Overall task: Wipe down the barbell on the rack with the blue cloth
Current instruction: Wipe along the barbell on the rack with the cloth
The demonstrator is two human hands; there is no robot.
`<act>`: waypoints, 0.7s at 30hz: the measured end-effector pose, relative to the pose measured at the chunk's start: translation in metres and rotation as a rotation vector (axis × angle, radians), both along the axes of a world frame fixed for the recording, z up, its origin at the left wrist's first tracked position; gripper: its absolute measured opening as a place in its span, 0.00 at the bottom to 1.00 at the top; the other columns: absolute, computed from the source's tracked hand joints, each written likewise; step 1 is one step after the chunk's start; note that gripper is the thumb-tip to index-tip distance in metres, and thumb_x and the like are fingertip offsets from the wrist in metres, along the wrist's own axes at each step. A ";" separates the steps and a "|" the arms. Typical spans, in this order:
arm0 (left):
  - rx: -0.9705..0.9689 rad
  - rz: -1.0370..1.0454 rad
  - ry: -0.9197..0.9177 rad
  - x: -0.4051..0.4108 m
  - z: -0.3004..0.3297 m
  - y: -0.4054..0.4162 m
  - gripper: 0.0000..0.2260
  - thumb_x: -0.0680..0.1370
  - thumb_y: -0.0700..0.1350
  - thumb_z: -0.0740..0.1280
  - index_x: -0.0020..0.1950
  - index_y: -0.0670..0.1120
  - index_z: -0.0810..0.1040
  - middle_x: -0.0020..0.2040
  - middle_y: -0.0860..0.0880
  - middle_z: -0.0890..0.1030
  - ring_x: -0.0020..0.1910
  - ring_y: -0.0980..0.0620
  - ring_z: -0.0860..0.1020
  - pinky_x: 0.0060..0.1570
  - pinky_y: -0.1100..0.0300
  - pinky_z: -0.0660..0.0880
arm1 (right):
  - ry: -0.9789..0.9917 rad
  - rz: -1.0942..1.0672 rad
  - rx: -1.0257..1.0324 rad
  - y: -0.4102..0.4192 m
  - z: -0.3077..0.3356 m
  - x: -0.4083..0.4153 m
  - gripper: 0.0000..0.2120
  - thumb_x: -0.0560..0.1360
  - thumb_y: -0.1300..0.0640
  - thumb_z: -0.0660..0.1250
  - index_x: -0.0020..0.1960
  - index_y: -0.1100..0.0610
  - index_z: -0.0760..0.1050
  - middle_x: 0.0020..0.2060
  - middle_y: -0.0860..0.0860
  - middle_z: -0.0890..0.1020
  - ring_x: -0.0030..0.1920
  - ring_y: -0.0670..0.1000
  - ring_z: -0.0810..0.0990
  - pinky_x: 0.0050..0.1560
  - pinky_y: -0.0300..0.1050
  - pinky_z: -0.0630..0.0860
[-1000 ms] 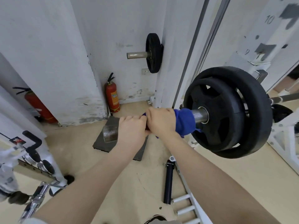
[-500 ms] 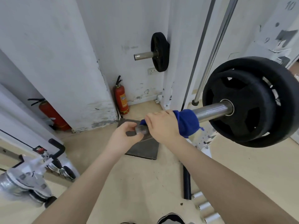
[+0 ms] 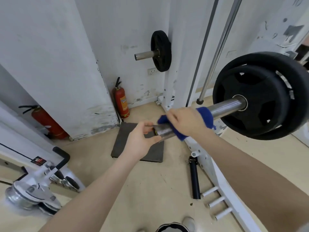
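Head view, and we begin at the far left, where a red fire extinguisher [image 3: 48,124] leans on the floor against the white wall, with a second fire extinguisher [image 3: 121,101] standing upright in the corner further along. Below that one a dark rubber mat [image 3: 133,144] lies flat on the tan floor. Over the mat we see our left hand [image 3: 142,139], thumb and fingers pinching the bare end of the barbell [image 3: 225,107] sleeve. Just beside it, our right hand [image 3: 185,122] is closed around the sleeve with the blue cloth [image 3: 206,116] wrapped between palm and steel; cloth ends stick out on both sides of the hand. Above, a small black plate [image 3: 161,51] hangs on a wall peg. To the right of the cloth the sleeve shows bare, shiny metal up to the large black plates [image 3: 260,97] loaded on it. Below, a black tube [image 3: 194,180] lies on the floor beside the white rack base [image 3: 222,178].
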State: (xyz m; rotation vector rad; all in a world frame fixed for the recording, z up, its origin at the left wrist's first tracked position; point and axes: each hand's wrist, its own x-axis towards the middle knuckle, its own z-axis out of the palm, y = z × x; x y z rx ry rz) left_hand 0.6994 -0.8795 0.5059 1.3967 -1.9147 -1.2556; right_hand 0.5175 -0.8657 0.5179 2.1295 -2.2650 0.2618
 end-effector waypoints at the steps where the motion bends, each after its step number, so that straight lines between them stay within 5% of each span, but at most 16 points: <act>1: -0.009 -0.009 -0.011 0.000 0.000 0.000 0.20 0.70 0.45 0.73 0.60 0.51 0.71 0.55 0.56 0.77 0.56 0.55 0.73 0.52 0.60 0.68 | 0.013 -0.106 -0.006 -0.001 0.000 -0.006 0.16 0.80 0.50 0.49 0.42 0.51 0.72 0.32 0.49 0.76 0.37 0.52 0.77 0.44 0.46 0.67; 4: 0.000 -0.041 -0.001 0.000 -0.002 -0.005 0.19 0.70 0.45 0.73 0.58 0.48 0.73 0.55 0.54 0.78 0.55 0.54 0.73 0.52 0.61 0.68 | 0.031 -0.234 -0.105 -0.004 -0.006 0.021 0.16 0.79 0.52 0.50 0.39 0.53 0.73 0.31 0.50 0.74 0.38 0.54 0.75 0.48 0.49 0.64; 7: 0.038 -0.033 0.043 0.000 -0.001 -0.008 0.20 0.67 0.43 0.76 0.55 0.47 0.72 0.51 0.52 0.77 0.54 0.52 0.75 0.51 0.61 0.69 | 0.005 -0.093 -0.200 0.004 -0.019 0.062 0.21 0.76 0.50 0.45 0.39 0.53 0.74 0.33 0.49 0.77 0.39 0.54 0.75 0.49 0.50 0.65; 10: 0.030 -0.010 0.082 0.001 0.000 -0.004 0.28 0.67 0.45 0.76 0.63 0.49 0.67 0.53 0.51 0.77 0.53 0.52 0.74 0.51 0.60 0.70 | 0.049 -0.013 -0.173 0.007 -0.018 0.044 0.24 0.77 0.45 0.42 0.45 0.50 0.77 0.38 0.46 0.80 0.43 0.51 0.77 0.51 0.49 0.66; 16: 0.018 -0.029 0.039 0.002 -0.002 -0.006 0.32 0.68 0.46 0.75 0.68 0.51 0.65 0.63 0.50 0.72 0.56 0.53 0.71 0.54 0.60 0.70 | 0.016 -0.347 -0.274 0.008 -0.017 0.015 0.22 0.74 0.47 0.44 0.38 0.51 0.74 0.35 0.47 0.80 0.43 0.53 0.77 0.53 0.51 0.66; 21: 0.011 -0.042 0.001 0.000 0.001 -0.007 0.34 0.68 0.46 0.75 0.70 0.51 0.63 0.65 0.50 0.71 0.57 0.54 0.71 0.53 0.61 0.69 | 0.055 -0.043 -0.357 0.020 -0.029 0.025 0.18 0.77 0.49 0.51 0.47 0.53 0.79 0.43 0.48 0.83 0.49 0.53 0.79 0.58 0.50 0.64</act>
